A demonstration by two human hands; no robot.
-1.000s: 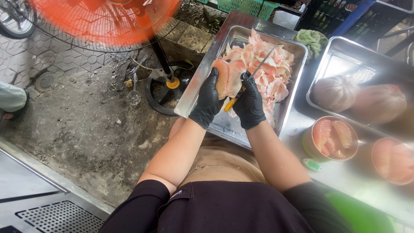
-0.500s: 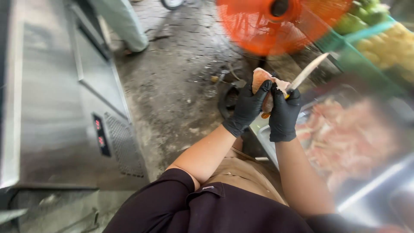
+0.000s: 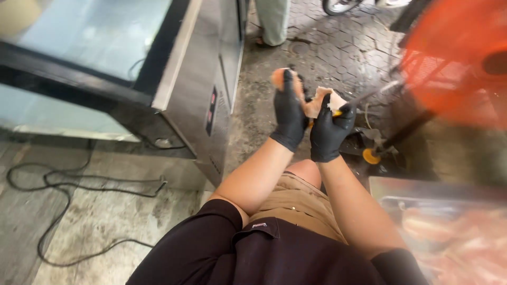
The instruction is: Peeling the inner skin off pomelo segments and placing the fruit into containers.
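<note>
Both my hands wear black gloves and are raised in front of me above my lap. My left hand (image 3: 289, 113) grips a pale pink piece of raw meat (image 3: 311, 100) from the left. My right hand (image 3: 328, 131) holds a knife with a yellow handle (image 3: 336, 113) and also touches the meat. The blade (image 3: 369, 95) points up and to the right, blurred by motion.
A steel chest cabinet (image 3: 206, 79) with a glass top stands at left. An orange fan (image 3: 454, 58) on a stand is at right. A metal tray (image 3: 422, 192) of raw meat sits at lower right. Black cables (image 3: 68, 184) lie on the floor. A person's leg (image 3: 272, 21) is at the top.
My view has swung left, away from the tray of meat toward the cabinet. My hands still hold the meat and knife, now lifted off the tray over my lap.
</note>
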